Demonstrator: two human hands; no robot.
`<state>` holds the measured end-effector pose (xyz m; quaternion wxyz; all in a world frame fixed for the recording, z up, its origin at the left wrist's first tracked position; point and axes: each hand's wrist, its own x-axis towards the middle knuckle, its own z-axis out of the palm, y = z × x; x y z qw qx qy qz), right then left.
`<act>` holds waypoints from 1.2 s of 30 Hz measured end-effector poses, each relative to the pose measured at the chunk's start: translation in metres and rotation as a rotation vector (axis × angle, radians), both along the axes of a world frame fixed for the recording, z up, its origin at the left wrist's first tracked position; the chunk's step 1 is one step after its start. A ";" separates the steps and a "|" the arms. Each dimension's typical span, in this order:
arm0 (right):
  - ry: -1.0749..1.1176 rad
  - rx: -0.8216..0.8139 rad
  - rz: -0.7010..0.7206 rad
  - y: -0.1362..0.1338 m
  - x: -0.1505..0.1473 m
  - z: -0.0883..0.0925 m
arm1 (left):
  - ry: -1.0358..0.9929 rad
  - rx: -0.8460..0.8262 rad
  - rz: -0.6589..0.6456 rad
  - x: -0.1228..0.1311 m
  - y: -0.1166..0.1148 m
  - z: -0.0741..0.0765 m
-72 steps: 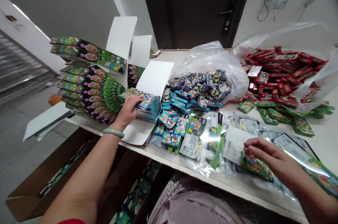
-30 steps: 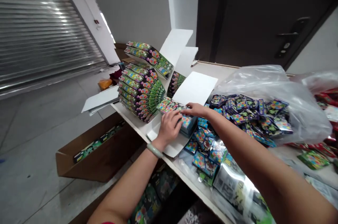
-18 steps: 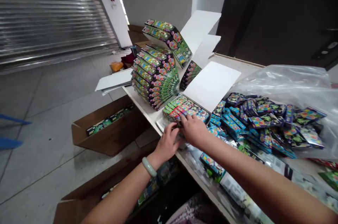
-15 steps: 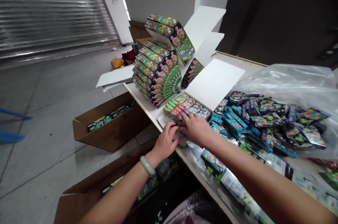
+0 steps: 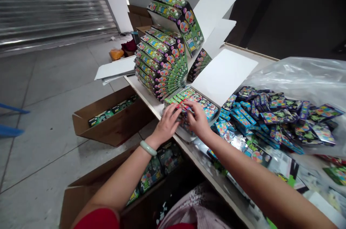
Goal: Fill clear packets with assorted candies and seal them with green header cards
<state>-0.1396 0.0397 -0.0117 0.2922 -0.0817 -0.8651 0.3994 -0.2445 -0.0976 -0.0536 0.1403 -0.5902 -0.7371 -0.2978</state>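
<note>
1. Your left hand [image 5: 167,122] and right hand [image 5: 199,119]: bent fingers at the open carton's [image 5: 219,110] near side; grasping or released, you cannot tell.
2. Small boxes [image 5: 196,98]: in rows inside the carton, on your table [image 5: 263,62].
3. Handling: probably light, slick, crushable card; pinch opposite edges.
4. Stacked cartons [image 5: 162,56]: colourful lettering, too blurred for you to read.

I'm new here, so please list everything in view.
open box: one, white lid, centre
packed packets: many, multicoloured, inside open box
loose packets: many, blue and purple, right
display boxes: many, green and black, upper centre
table: one, white, centre
plastic bag: one, clear, right
flat packaging: several, multicoloured, lower right
cartons: several, brown, left
sheets: several, white, left centre
shutter: one, silver, upper left
door: one, dark, upper right
left hand: one, bangled, at open box
right hand: one, bare, at open box
</note>
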 end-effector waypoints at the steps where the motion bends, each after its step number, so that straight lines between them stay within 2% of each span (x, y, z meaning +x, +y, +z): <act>1: -0.003 -0.016 0.002 -0.003 -0.001 0.000 | 0.003 -0.015 -0.010 -0.003 -0.002 0.001; 4: -0.081 -0.032 0.125 0.000 0.007 0.007 | -0.002 -0.066 -0.049 -0.007 -0.011 0.001; 6: -0.131 -0.038 0.164 0.017 0.017 0.016 | 0.002 -0.072 -0.083 -0.007 -0.017 0.001; 8: -0.205 0.017 0.043 0.044 0.023 0.024 | 0.002 -0.027 -0.087 -0.007 -0.018 0.004; 10: -0.407 0.170 -0.132 0.073 0.021 0.030 | -0.007 0.049 -0.019 -0.008 -0.010 0.013; 13: -0.682 0.338 -0.189 0.099 0.006 0.031 | -0.012 0.022 0.005 -0.011 0.017 0.033; 16: -0.781 0.402 -0.194 0.096 -0.013 0.028 | 0.002 -0.199 -0.105 -0.013 0.044 0.048; 18: -0.833 0.436 -0.225 0.085 -0.022 0.028 | 0.001 -0.296 -0.119 -0.014 0.054 0.051; 20: -0.868 0.451 -0.248 0.075 -0.028 0.029 | -0.003 -0.323 -0.102 -0.014 0.054 0.049; 23: -0.895 0.447 -0.233 0.069 -0.032 0.029 | 0.005 -0.297 -0.089 -0.015 0.047 0.043; 28: -0.936 0.381 -0.148 0.076 -0.036 0.022 | -0.016 -0.242 -0.104 -0.016 0.041 0.039; 36: -1.060 0.227 -0.160 0.080 -0.064 0.021 | -0.078 -0.072 -0.140 -0.015 0.037 0.036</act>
